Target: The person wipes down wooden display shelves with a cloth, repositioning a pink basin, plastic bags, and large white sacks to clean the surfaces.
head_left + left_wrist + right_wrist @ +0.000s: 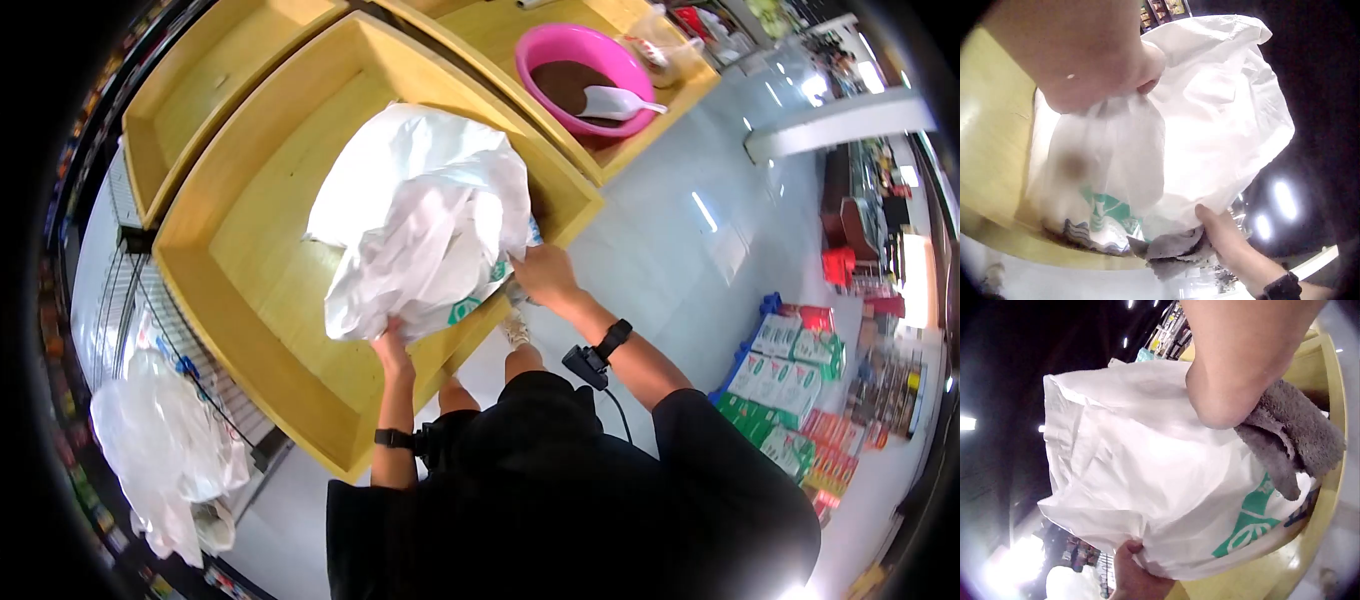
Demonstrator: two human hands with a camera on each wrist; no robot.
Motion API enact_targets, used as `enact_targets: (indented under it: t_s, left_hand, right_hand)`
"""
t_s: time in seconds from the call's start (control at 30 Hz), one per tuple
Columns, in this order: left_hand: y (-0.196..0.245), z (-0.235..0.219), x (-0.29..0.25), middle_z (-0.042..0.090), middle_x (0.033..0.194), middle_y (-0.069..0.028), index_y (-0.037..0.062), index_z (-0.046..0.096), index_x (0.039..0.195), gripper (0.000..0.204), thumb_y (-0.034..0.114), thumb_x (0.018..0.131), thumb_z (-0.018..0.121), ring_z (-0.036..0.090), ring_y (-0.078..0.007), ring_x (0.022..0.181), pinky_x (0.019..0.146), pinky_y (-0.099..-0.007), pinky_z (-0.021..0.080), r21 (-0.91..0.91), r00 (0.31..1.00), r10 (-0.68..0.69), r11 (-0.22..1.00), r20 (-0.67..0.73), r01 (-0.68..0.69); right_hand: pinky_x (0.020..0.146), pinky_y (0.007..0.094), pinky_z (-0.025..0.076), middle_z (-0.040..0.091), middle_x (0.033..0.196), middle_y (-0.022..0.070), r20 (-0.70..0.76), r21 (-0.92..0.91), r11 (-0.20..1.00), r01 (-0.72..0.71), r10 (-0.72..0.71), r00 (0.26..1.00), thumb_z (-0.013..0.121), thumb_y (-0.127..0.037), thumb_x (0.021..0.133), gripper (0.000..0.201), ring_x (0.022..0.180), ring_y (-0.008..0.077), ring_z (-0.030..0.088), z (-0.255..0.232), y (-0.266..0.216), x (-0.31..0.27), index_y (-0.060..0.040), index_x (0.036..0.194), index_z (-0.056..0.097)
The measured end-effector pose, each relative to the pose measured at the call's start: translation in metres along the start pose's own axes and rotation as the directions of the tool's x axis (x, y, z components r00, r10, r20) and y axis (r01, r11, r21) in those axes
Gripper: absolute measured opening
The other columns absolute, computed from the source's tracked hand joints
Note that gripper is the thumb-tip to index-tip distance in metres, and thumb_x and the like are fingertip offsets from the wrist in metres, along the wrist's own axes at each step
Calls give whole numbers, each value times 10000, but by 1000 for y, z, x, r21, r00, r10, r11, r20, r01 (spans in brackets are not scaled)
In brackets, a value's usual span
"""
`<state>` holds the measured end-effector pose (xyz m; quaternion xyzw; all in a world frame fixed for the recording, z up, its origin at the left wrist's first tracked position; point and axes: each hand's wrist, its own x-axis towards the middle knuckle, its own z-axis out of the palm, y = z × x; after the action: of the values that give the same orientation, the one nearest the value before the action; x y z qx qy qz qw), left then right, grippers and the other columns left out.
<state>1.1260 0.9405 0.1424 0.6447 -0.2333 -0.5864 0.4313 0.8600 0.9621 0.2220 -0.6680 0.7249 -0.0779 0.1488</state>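
Note:
A large white plastic sack (430, 205) with green and blue print stands bunched in a yellow wooden bin (270, 225). At its near left edge my left hand (391, 345) grips the plastic. My right hand (545, 275) holds the sack's right side, its thumb lying against the plastic in the left wrist view. A grey fluffy cloth (1300, 437) hangs out of that same hand, beside the green print. The right hand's fingertips are hidden in the right wrist view. What the sack contains is out of sight.
Behind the bin, a pink basin (535, 50) holds brown grains and a white scoop (615, 103). Plastic bags (165, 440) hang on a wire rack at left. Boxed goods (775, 380) lie on the floor at right. The bin's wooden rim (590, 205) surrounds the sack.

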Motion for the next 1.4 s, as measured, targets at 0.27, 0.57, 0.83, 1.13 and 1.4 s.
enact_targets:
  t_s: [0.27,0.57,0.83,1.13,1.4]
  left_hand:
    - [31,-63,66,516,1026,-85,57,499,983,226,170,800,427,495,-259,1017,902,-433,409,-357,997,-71,931,20,74]
    - [41,-57,122,502,987,-91,28,484,975,289,139,714,430,498,-265,959,859,-432,417,-402,990,-134,906,33,136]
    - [31,-80,59,518,1063,-52,20,482,1124,315,141,835,505,502,-184,991,817,-313,418,-52,993,-74,995,95,79]
    - [40,-93,40,444,1256,-86,23,351,1303,516,149,855,572,441,-183,1133,956,-318,331,193,943,157,956,293,-219]
    - [101,-72,-19,453,1157,-168,36,396,1208,629,137,684,730,416,-301,1116,939,-388,325,418,41,915,-143,402,-897]
  right_hand:
    - [530,466,441,565,604,198,-43,86,996,14,-10,999,466,-185,809,246,575,375,561,11,-57,-21,0,715,599]
    - [575,454,462,590,628,193,101,172,985,14,-32,994,504,-135,741,182,604,363,590,18,-70,-14,4,672,599]
    - [559,429,452,593,678,247,-131,480,818,-318,425,896,581,-258,798,316,657,394,598,-3,-25,17,54,806,625]
    - [607,422,448,602,714,231,-161,457,817,-352,466,870,554,-305,810,347,707,392,600,7,-18,7,30,866,621]
    - [595,410,443,599,684,214,-296,331,888,-320,420,858,541,-285,790,317,679,384,595,-1,-1,-12,23,797,617]
